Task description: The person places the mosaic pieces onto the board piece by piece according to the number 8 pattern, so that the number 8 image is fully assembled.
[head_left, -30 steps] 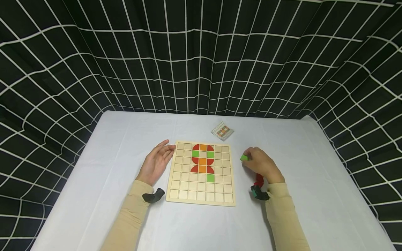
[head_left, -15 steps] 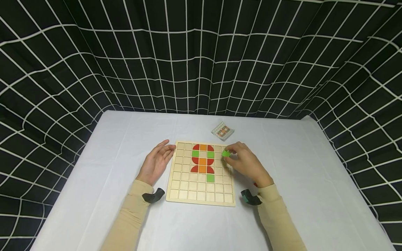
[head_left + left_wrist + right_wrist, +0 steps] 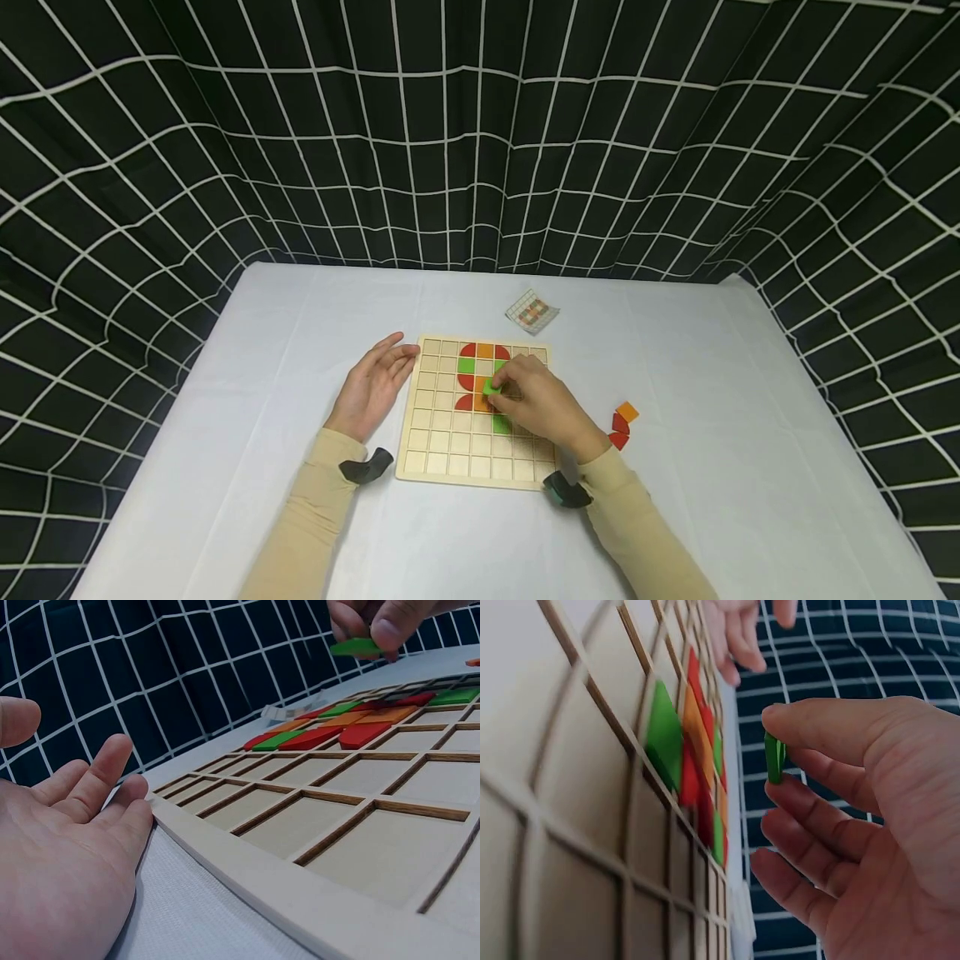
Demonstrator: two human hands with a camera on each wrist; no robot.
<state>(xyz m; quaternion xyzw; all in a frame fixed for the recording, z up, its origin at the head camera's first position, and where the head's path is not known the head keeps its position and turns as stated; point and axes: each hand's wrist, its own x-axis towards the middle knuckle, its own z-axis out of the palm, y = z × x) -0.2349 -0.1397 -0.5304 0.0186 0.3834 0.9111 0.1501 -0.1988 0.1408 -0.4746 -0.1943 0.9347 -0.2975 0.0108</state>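
Over the middle of the wooden grid board [image 3: 450, 446], my right hand [image 3: 542, 404] pinches a green square tile [image 3: 774, 757] between thumb and fingertip. In the right wrist view the tile is held clear of the board. Red, orange and green tiles fill cells in the board's upper middle, some hidden under the right hand. A lone green tile [image 3: 501, 425] lies lower in the grid, partly covered. My left hand [image 3: 372, 392] rests palm up along the board's left side, fingers relaxed, fingertips at the rim, holding nothing.
Right of the board, an orange tile [image 3: 627, 412] and red rounded tiles [image 3: 619, 440] lie loose on the white tablecloth [image 3: 720, 467]. A small pattern card [image 3: 532, 312] lies behind the board. A dark curtain [image 3: 465, 150] with white grid lines surrounds the table.
My right hand has moved left with the green tile, from beside the board to over its middle, uncovering the loose orange and red tiles. The left hand has stayed put.
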